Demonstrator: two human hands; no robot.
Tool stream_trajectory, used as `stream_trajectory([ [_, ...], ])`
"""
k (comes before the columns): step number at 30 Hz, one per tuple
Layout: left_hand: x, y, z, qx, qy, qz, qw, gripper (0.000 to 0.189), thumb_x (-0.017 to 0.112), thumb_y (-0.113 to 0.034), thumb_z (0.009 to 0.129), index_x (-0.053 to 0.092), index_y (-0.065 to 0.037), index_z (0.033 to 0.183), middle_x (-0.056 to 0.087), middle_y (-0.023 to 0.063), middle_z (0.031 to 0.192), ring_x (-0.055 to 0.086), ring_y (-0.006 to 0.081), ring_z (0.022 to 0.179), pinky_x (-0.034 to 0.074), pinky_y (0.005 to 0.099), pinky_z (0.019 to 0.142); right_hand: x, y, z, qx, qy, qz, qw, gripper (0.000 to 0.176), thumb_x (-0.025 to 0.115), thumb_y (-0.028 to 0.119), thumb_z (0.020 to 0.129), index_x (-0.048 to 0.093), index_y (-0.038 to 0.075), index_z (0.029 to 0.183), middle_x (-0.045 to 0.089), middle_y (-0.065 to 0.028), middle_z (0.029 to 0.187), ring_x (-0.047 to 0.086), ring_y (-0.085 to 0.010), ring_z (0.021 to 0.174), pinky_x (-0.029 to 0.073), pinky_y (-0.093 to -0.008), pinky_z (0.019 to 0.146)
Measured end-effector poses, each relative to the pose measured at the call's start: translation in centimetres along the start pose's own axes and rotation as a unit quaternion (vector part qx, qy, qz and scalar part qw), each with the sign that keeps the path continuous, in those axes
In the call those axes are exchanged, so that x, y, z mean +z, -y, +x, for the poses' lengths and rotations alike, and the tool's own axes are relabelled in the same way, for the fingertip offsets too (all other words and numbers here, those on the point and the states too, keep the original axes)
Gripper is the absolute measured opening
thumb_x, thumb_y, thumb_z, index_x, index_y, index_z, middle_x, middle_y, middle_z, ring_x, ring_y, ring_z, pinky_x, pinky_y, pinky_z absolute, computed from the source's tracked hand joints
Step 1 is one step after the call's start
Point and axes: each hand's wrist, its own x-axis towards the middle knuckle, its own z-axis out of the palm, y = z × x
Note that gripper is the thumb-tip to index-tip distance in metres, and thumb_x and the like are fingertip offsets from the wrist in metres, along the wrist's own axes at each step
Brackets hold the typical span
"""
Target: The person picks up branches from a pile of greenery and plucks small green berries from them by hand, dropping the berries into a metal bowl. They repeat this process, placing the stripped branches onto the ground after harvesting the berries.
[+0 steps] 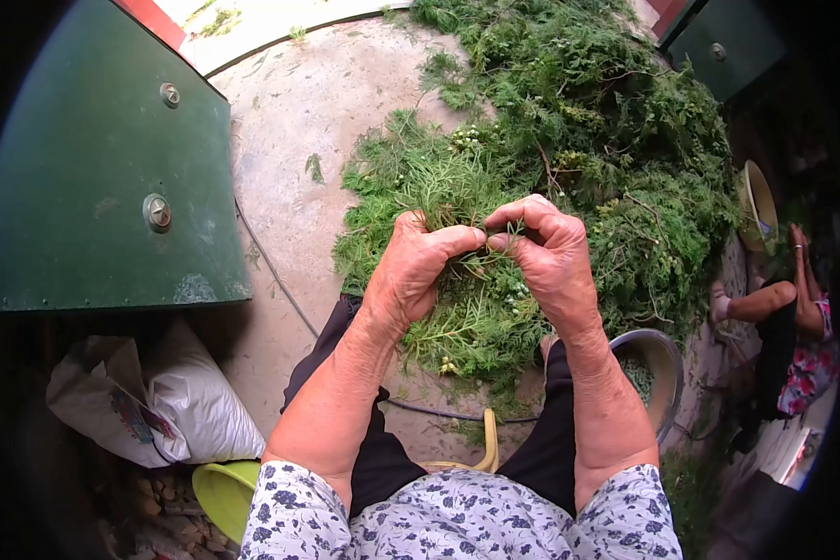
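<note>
My left hand is closed around a leafy evergreen sprig, its fine green fronds fanning out beyond the fingers. Close by, my right hand makes a pinch, thumb against forefinger, at the same sprig. The two thumbs nearly meet. Anything small between the right fingertips is too tiny to make out. Under and past both hands spreads a big heap of cut evergreen branches, with pale round cones on some twigs. Beside my right forearm stands a basin with small greenish pieces inside.
At left hangs a green metal door; another door is at upper right. White sacks and a lime-green basin lie lower left. A dark cable crosses the floor. Another person sits at right near a pale basin.
</note>
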Motion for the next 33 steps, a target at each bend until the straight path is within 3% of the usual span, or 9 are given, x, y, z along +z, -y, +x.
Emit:
stream_trajectory([
  [7, -0.3, -0.3, -0.1, -0.013, 0.036, 0.010, 0.999, 0.012, 0.062, 0.002, 0.072, 0.061, 0.004, 0.084, 0.063, 0.0075, 0.076, 0.061, 0.0146, 0.064, 0.051, 0.0265, 0.056, 0.4, -0.3, -0.3, -0.036, -0.008, -0.025, 0.999, 0.013, 0.064, -0.002, 0.071, 0.064, 0.002, 0.084, 0.058, -0.0030, 0.074, 0.054, -0.0105, 0.067, 0.042, -0.0220, 0.057],
  [9, -0.2, -0.8, -0.3, -0.035, 0.022, 0.065, 0.997, 0.013, 0.062, 0.002, 0.072, 0.061, 0.003, 0.085, 0.063, 0.0074, 0.076, 0.061, 0.0145, 0.065, 0.052, 0.0267, 0.058, -0.1, 0.3, -0.2, 0.166, 0.054, 0.218, 0.960, 0.010, 0.063, -0.001, 0.075, 0.063, 0.002, 0.085, 0.059, -0.0013, 0.072, 0.053, -0.0075, 0.062, 0.040, -0.0192, 0.053],
  [12, -0.8, -0.2, 0.1, -0.028, 0.044, 0.049, 0.997, 0.013, 0.062, 0.002, 0.072, 0.062, 0.003, 0.085, 0.063, 0.0077, 0.078, 0.061, 0.0146, 0.065, 0.052, 0.0270, 0.058, -0.1, -0.1, -0.1, 0.211, 0.059, 0.321, 0.921, 0.009, 0.063, 0.003, 0.078, 0.061, 0.001, 0.087, 0.060, -0.0005, 0.071, 0.053, -0.0052, 0.059, 0.038, -0.0165, 0.050],
  [17, -0.4, 0.3, 0.2, 0.004, 0.058, 0.014, 0.998, 0.015, 0.061, 0.001, 0.075, 0.060, 0.006, 0.090, 0.063, 0.0099, 0.083, 0.062, 0.0164, 0.070, 0.053, 0.0268, 0.060, -0.5, -0.7, 0.1, 0.214, 0.026, 0.365, 0.906, 0.015, 0.063, 0.004, 0.078, 0.058, 0.001, 0.093, 0.059, -0.0014, 0.076, 0.055, -0.0067, 0.064, 0.041, -0.0189, 0.054],
  [25, -1.5, 0.1, 1.3, -0.025, -0.076, -0.116, 0.990, 0.014, 0.054, -0.008, 0.085, 0.054, 0.004, 0.092, 0.062, 0.0154, 0.083, 0.063, 0.0209, 0.072, 0.055, 0.0291, 0.063, -1.1, -0.7, 0.3, 0.168, -0.003, 0.476, 0.863, 0.015, 0.061, 0.006, 0.082, 0.055, 0.003, 0.095, 0.055, -0.0020, 0.075, 0.051, -0.0080, 0.060, 0.039, -0.0193, 0.051],
  [27, -1.1, 0.0, 1.0, -0.006, -0.085, -0.092, 0.992, 0.016, 0.053, -0.009, 0.085, 0.053, 0.005, 0.093, 0.062, 0.0144, 0.080, 0.063, 0.0209, 0.072, 0.055, 0.0296, 0.066, -0.4, 0.2, -0.3, 0.205, 0.010, 0.344, 0.917, 0.009, 0.063, 0.007, 0.081, 0.059, 0.001, 0.087, 0.054, 0.0027, 0.067, 0.046, -0.0032, 0.054, 0.035, -0.0179, 0.045],
  [30, -1.3, 0.4, 1.0, -0.009, -0.085, -0.076, 0.993, 0.014, 0.057, -0.013, 0.083, 0.058, -0.001, 0.088, 0.063, 0.0087, 0.079, 0.061, 0.0153, 0.069, 0.051, 0.0262, 0.062, 1.4, 0.2, -0.8, 0.096, -0.012, 0.075, 0.992, 0.011, 0.063, 0.002, 0.075, 0.063, 0.001, 0.086, 0.056, -0.0005, 0.072, 0.051, -0.0071, 0.059, 0.041, -0.0220, 0.053],
  [31, -1.2, 0.6, 1.0, -0.001, -0.085, -0.060, 0.995, 0.013, 0.059, -0.015, 0.082, 0.060, -0.003, 0.085, 0.063, 0.0062, 0.078, 0.060, 0.0129, 0.068, 0.048, 0.0246, 0.059, 1.7, 0.1, -0.8, 0.097, -0.013, 0.075, 0.992, 0.011, 0.063, 0.002, 0.075, 0.063, 0.001, 0.086, 0.056, -0.0005, 0.072, 0.051, -0.0071, 0.059, 0.041, -0.0220, 0.053],
  [33, -1.2, 0.9, 0.9, 0.004, -0.087, -0.040, 0.995, 0.012, 0.060, -0.016, 0.082, 0.062, -0.005, 0.084, 0.063, 0.0040, 0.078, 0.058, 0.0110, 0.067, 0.046, 0.0235, 0.057, 2.3, -0.1, -0.6, -0.027, -0.039, -0.038, 0.998, 0.018, 0.063, -0.001, 0.072, 0.063, 0.002, 0.089, 0.055, -0.0051, 0.075, 0.053, -0.0123, 0.064, 0.043, -0.0259, 0.057],
])
